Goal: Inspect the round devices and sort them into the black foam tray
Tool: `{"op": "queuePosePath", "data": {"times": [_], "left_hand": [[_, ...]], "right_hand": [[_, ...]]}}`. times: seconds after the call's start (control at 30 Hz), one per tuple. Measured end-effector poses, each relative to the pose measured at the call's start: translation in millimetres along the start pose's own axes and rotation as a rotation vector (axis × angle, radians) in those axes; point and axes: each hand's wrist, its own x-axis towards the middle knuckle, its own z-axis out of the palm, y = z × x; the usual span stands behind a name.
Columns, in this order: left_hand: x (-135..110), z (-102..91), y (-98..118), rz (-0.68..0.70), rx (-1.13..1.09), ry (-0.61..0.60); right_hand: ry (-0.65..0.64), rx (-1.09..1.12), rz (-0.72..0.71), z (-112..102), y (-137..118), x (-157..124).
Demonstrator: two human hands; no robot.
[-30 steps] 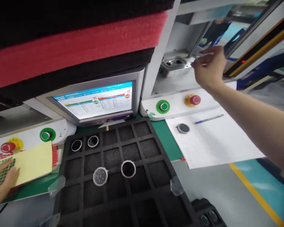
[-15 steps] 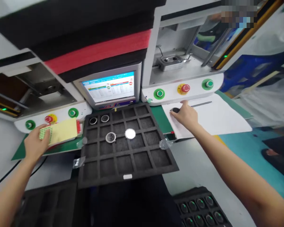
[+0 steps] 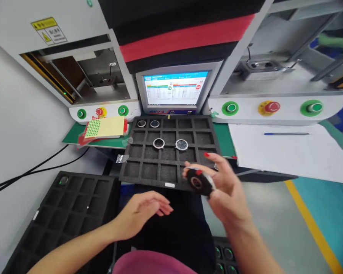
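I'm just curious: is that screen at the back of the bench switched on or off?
On. The screen glows bright, showing rows of coloured text plus a green badge and a red one. The wording is too small to read.

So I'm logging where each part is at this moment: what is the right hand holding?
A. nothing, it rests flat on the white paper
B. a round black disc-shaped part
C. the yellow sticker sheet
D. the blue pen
B: the right hand grips a round black part in its fingers in front of the black foam tray, while the pen lies untouched on the white paper.
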Motion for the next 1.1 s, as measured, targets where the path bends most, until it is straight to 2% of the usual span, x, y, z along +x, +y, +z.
{"op": "queuePosePath", "data": {"times": [0.1, 0.17, 0.23, 0.33, 0.47, 0.63, 0.73, 0.93, 1.1], "left_hand": [[21.1, 28.7, -8.6, 0.1, -0.395, -0.08], [32.2, 38.8, -6.0, 0.156, -0.558, -0.051], [38.7, 43.7, -0.6, 0.145, -0.588, 0.035], [41.0, 45.1, 6.8, 0.149, -0.457, 0.164], [37.2, 41.2, 11.5, 0.325, -0.214, 0.296], [32.5, 32.8, 12.1, 0.488, 0.112, 0.326], [30.5, 27.0, 13.8, 0.562, 0.308, 0.329], [26.1, 14.5, 19.9, 0.669, 0.63, 0.268], [25.6, 4.7, 16.8, 0.761, 0.806, 0.232]], "right_hand": [[-0.075, 0.191, 0.12, 26.7, 15.6, -7.5], [-0.083, 0.232, 0.144, 34.0, 22.8, -10.2], [-0.089, 0.231, 0.146, 35.8, 26.5, -13.3], [-0.028, 0.154, 0.094, 32.7, 25.7, -17.8], [0.168, -0.122, -0.131, 28.1, 12.8, -20.4], [0.242, -0.393, -0.278, 37.0, -5.8, -19.2], [0.239, -0.457, -0.326, 42.3, -9.4, -18.9], [0.216, -0.619, -0.318, 38.8, -9.9, -25.4], [0.12, -0.691, -0.313, 30.3, -9.1, -26.2]]}}
